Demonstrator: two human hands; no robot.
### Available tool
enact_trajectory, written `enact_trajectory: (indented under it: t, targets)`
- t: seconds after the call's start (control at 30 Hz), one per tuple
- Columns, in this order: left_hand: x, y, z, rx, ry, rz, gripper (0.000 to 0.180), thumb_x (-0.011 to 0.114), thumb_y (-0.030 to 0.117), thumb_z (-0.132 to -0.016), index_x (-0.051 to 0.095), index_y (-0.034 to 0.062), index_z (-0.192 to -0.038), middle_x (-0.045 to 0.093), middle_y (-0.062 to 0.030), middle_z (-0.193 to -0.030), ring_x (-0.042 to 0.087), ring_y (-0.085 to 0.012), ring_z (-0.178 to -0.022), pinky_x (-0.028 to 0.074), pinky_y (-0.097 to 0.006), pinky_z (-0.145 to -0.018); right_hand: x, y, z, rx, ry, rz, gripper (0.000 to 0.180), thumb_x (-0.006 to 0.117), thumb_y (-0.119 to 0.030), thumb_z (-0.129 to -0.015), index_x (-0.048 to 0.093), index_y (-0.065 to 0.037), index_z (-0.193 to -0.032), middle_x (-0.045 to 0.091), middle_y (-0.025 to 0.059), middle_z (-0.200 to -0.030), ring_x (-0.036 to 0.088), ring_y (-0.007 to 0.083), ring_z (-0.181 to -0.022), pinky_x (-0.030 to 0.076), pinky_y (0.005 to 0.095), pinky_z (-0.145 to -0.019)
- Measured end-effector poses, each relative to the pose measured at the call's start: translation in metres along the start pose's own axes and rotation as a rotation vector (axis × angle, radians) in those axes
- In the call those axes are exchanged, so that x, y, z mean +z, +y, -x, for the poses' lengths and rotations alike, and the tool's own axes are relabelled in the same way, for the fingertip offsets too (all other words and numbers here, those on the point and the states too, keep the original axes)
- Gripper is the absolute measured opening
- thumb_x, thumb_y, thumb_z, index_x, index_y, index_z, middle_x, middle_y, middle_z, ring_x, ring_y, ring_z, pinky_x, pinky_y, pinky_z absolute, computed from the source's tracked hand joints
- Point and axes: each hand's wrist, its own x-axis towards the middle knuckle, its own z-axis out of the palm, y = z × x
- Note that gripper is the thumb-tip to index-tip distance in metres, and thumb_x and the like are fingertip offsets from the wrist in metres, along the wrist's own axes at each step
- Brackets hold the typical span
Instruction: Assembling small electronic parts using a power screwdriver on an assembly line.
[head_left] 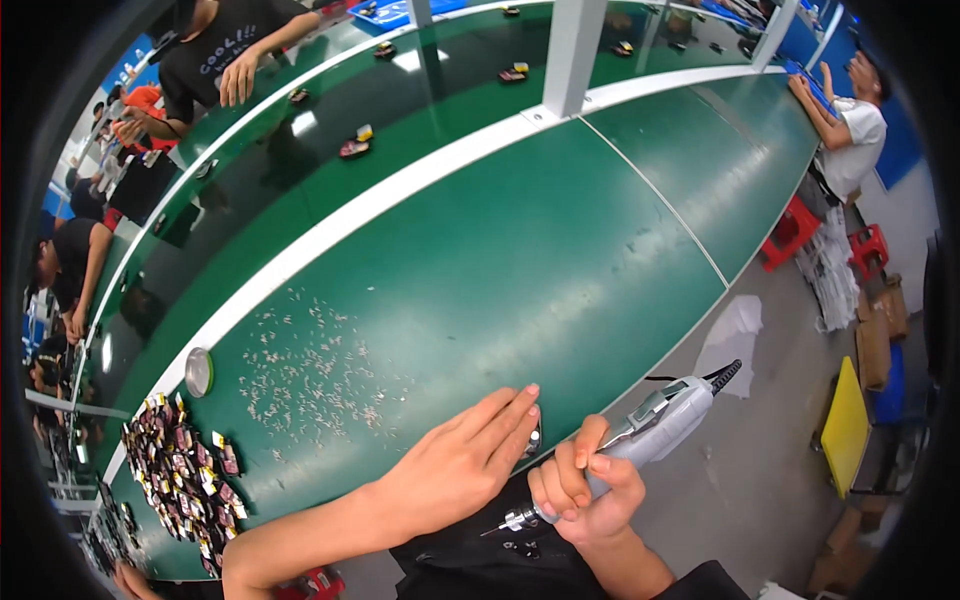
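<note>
My left hand (462,460) lies flat, fingers together, on the near edge of the green worktable (520,260), covering a small dark part (536,440) that peeks out by the fingertips. My right hand (585,492) grips a grey-white electric screwdriver (655,425) with its metal bit (510,520) pointing down-left toward my lap, just off the table edge. A black cable runs from the tool's rear.
Several tiny screws (310,375) are scattered on the mat. A round metal tin (198,372) and a heap of small dark parts (180,475) lie at left. A conveyor belt (330,120) carries parts past other workers. Stools, boxes and paper stand on the floor at right.
</note>
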Motion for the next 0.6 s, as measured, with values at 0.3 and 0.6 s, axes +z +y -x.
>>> enact_trajectory:
  t: [0.3,0.6]
  targets:
    - [0.011,0.007,-0.008,-0.027,0.1,-0.09,0.039,0.064,0.0,-0.066,0.062,-0.0126,-0.104,0.063,-0.0219,-0.11,0.062,-0.031,-0.096,0.057,-0.034,-0.067,-0.004,0.009,0.004,-0.012,0.151,0.134,0.009,0.044,-0.018,-0.088,0.047,-0.009,-0.087,0.038,0.0017,-0.05,0.037,0.0143,-0.038,0.039,0.032,-0.049]
    - [0.02,0.01,-0.006,0.054,0.176,-0.22,0.04,0.063,0.0,-0.06,0.063,-0.0143,-0.097,0.064,-0.026,-0.102,0.066,-0.0335,-0.09,0.058,-0.034,-0.069,-0.009,0.014,0.008,0.035,0.23,0.08,0.012,0.049,-0.017,-0.088,0.048,-0.006,-0.091,0.041,0.0048,-0.053,0.042,0.0166,-0.046,0.038,0.0316,-0.05]
